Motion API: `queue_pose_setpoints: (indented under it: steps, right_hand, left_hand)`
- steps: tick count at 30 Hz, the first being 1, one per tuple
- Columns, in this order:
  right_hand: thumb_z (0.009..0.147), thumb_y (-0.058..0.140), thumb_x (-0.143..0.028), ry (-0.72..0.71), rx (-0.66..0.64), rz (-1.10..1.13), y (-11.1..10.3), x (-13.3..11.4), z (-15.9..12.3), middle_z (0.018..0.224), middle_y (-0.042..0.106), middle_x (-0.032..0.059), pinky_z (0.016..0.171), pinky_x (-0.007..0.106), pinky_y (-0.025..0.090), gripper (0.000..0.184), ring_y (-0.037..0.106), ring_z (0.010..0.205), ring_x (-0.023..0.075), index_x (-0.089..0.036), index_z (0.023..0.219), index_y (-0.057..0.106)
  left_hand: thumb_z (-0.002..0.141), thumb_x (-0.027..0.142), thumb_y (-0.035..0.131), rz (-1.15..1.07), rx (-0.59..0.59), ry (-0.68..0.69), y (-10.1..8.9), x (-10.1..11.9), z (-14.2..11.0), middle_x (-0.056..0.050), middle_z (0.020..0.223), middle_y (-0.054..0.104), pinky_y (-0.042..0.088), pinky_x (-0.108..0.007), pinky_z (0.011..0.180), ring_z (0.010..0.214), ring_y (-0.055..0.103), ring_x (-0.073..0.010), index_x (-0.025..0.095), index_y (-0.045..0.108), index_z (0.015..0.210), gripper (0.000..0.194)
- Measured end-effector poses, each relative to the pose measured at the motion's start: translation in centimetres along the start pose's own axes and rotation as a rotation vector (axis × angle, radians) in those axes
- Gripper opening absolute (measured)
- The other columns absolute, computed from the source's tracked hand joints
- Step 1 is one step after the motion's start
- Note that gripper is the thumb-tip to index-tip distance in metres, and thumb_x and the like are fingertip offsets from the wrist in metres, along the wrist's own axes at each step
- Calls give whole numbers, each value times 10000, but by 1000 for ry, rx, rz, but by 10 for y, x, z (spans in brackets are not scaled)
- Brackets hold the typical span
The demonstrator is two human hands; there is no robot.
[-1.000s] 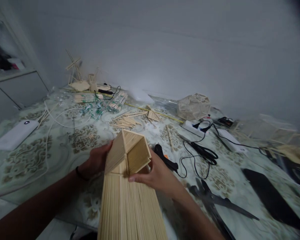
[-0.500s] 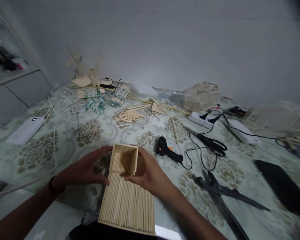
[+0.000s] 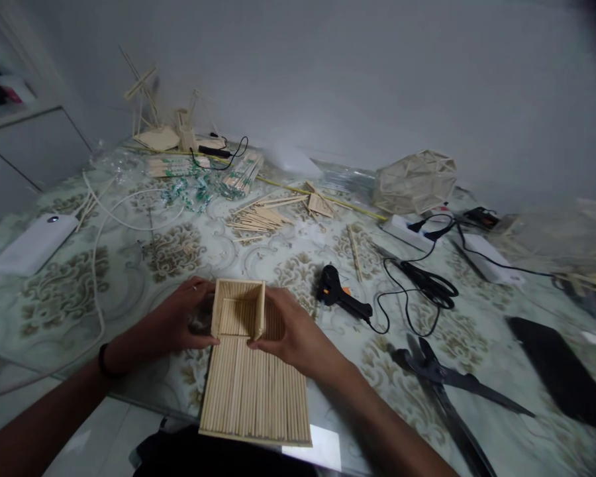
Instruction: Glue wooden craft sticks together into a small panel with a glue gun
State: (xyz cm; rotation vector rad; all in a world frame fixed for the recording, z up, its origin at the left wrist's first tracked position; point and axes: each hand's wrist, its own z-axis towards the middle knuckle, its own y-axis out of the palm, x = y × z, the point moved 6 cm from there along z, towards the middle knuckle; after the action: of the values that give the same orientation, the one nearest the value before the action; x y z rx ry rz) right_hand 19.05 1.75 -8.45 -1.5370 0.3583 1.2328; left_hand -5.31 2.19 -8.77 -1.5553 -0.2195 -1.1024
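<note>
A small open box (image 3: 238, 318) made of thin wooden sticks stands at the far end of a flat stick panel (image 3: 255, 394), whose near end reaches the table's front edge. My left hand (image 3: 181, 318), with a dark band on its wrist, curves round the box's left side, its thumb at the near left corner. On the opposite side, my right hand (image 3: 295, 331) grips the right wall, thumb in front and fingers behind. The fingertips at the back are partly hidden by the box.
Right of my hands lie a black glue gun (image 3: 342, 295), scissors (image 3: 427, 281), large metal shears (image 3: 442, 377) and a black phone-like slab (image 3: 559, 361). Loose sticks (image 3: 261, 218), a power strip (image 3: 410, 232) and a stick frame (image 3: 414, 180) sit farther back. A white cable (image 3: 97, 278) runs along the left.
The box and both hands have shifted slightly left in view, and the box now sits squarer to me. My left hand has closed nearer to the box's left wall.
</note>
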Motion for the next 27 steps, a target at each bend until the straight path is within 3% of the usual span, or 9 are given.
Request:
queue_pose_setpoints:
  steps: [6,12,27]
  right_hand:
    - [773,1030,-184,20,-7,-43,-1,-2,-2,1410,723,154,1141,601,546,863,667,1338,383,-261,1521,607]
    - [793,1022,-216,13,3,-40,1,1,-4,1416,721,150,1134,577,548,843,674,1326,373,-261,1528,612]
    - [816,1006,-213,-11,3,-35,6,4,-3,1457,722,159,1141,588,550,912,681,1345,383,-289,1613,569]
  left_hand:
    - [778,409,973,31,-9,-5,-1,1,-1,-128,1317,726,550,-543,1136,1250,670,-390,264,670,1457,757]
    - [710,497,1012,47,11,-2,3,-9,1,-128,1290,737,544,-570,1121,1200,676,-399,299,678,1441,828]
    - [754,516,1009,74,13,21,3,-7,-6,-153,1342,739,567,-602,1130,1235,703,-413,266,665,1451,816]
